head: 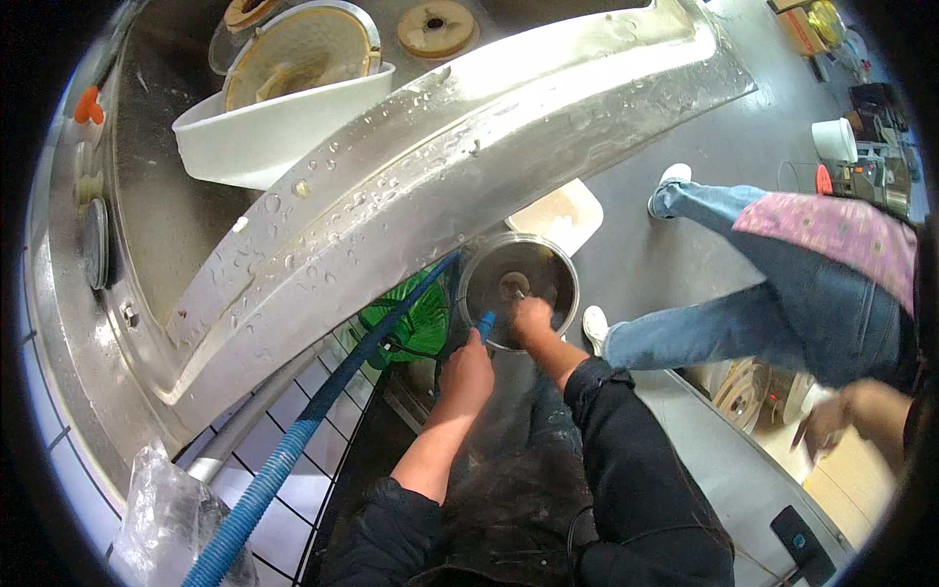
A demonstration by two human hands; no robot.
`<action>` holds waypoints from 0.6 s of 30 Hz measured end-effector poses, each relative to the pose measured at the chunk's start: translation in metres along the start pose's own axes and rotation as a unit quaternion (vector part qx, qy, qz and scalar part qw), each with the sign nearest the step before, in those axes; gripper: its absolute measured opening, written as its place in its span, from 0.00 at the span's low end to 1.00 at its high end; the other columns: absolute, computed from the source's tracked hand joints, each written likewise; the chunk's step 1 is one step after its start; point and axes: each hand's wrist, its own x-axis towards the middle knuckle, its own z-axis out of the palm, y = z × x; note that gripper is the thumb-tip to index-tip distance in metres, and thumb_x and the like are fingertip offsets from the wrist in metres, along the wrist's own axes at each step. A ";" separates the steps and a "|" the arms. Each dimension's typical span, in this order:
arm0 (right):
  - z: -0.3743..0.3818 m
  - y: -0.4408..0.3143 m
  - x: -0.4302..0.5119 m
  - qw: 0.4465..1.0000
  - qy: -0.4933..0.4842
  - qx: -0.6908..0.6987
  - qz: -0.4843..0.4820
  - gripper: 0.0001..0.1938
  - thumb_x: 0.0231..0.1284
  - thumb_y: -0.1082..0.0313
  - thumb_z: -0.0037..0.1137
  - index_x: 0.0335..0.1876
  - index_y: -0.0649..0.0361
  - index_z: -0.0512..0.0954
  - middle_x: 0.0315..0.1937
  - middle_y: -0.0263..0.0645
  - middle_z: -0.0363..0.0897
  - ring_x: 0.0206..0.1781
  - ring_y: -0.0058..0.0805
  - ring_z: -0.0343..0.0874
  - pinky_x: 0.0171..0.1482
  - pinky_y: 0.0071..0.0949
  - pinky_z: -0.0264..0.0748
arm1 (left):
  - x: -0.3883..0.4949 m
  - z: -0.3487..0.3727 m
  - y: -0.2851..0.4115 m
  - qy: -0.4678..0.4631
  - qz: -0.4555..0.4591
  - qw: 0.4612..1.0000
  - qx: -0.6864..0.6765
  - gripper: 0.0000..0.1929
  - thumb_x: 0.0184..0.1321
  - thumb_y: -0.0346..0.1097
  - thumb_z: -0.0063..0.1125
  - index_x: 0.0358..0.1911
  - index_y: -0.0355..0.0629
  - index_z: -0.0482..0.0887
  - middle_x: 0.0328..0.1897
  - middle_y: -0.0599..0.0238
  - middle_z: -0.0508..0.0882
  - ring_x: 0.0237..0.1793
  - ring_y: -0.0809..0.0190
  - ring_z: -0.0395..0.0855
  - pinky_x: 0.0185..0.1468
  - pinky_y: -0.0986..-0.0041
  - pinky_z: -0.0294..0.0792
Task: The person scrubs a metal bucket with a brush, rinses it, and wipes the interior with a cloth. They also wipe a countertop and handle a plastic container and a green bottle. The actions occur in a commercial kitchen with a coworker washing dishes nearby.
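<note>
Before me stands a round metal pot (574,282) with a dark interior. My left hand (468,373) grips a blue tube end (486,323) at the pot's near left rim. Over the right part of the pot, my right hand (532,321) is closed on a thin metal handle (519,294). Beyond that handle a round tan shape (513,283) shows inside the pot; I cannot tell whether they are joined. A blue ribbed hose (260,488) slopes up from the lower left towards the pot, its far end hidden under the sink edge.
A wet steel sink edge (411,198) crosses above the pot. In the sink, a white tub (279,139) holds a stained strainer (301,62). Green plastic (411,323) and a pale container (568,213) adjoin the pot. A person in jeans (697,323) is at right, near a steel counter (704,433).
</note>
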 end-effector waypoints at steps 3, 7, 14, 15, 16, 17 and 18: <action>0.022 -0.021 0.002 0.986 0.035 0.150 0.067 0.13 0.57 0.63 0.48 0.33 0.61 0.83 0.34 0.52 0.83 0.39 0.49 0.84 0.38 0.44 0.80 | 0.001 0.000 0.004 0.029 0.017 0.999 -0.018 0.23 0.67 0.35 0.45 0.64 0.36 0.68 0.39 0.40 0.84 0.43 0.39 0.83 0.43 0.49 0.73; 0.047 -0.036 0.014 0.810 0.023 0.559 0.178 0.12 0.61 0.62 0.47 0.33 0.62 0.80 0.30 0.50 0.81 0.35 0.47 0.82 0.35 0.42 0.77 | -0.007 0.004 0.008 0.072 0.049 0.993 -0.078 0.22 0.67 0.35 0.45 0.63 0.37 0.69 0.39 0.37 0.82 0.43 0.37 0.82 0.43 0.50 0.72; -0.011 -0.034 -0.019 0.473 -0.076 0.849 0.223 0.08 0.60 0.67 0.48 0.40 0.59 0.78 0.33 0.38 0.78 0.37 0.33 0.78 0.37 0.39 0.76 | -0.045 0.011 0.020 0.082 -0.031 0.983 -0.164 0.24 0.68 0.37 0.43 0.67 0.45 0.66 0.41 0.37 0.82 0.40 0.37 0.81 0.43 0.52 0.72; -0.026 -0.029 -0.030 0.471 -0.083 0.854 0.207 0.09 0.61 0.67 0.48 0.41 0.59 0.77 0.35 0.38 0.78 0.37 0.34 0.78 0.37 0.40 0.77 | -0.047 0.010 0.023 0.094 -0.019 0.978 -0.185 0.24 0.69 0.37 0.42 0.68 0.47 0.66 0.39 0.40 0.83 0.36 0.39 0.82 0.39 0.54 0.72; -0.040 -0.027 -0.041 0.475 -0.084 0.851 0.207 0.10 0.61 0.67 0.47 0.43 0.59 0.77 0.36 0.38 0.79 0.38 0.34 0.78 0.37 0.41 0.77 | -0.052 0.010 0.026 0.084 -0.044 0.972 -0.217 0.24 0.69 0.37 0.41 0.68 0.48 0.66 0.38 0.42 0.84 0.32 0.42 0.83 0.35 0.56 0.73; -0.052 -0.026 -0.054 0.433 -0.081 0.885 0.149 0.10 0.62 0.67 0.47 0.45 0.58 0.76 0.37 0.38 0.79 0.38 0.34 0.78 0.38 0.42 0.77 | -0.056 0.011 0.029 0.090 -0.055 0.951 -0.292 0.24 0.70 0.38 0.41 0.69 0.48 0.66 0.34 0.46 0.83 0.27 0.47 0.81 0.31 0.59 0.72; -0.063 -0.025 -0.069 0.395 -0.071 0.909 0.107 0.10 0.62 0.66 0.46 0.46 0.57 0.76 0.38 0.38 0.79 0.39 0.34 0.78 0.38 0.42 0.78 | -0.058 0.013 0.034 0.072 -0.099 0.918 -0.376 0.24 0.70 0.38 0.41 0.69 0.49 0.66 0.31 0.50 0.82 0.23 0.52 0.79 0.26 0.62 0.71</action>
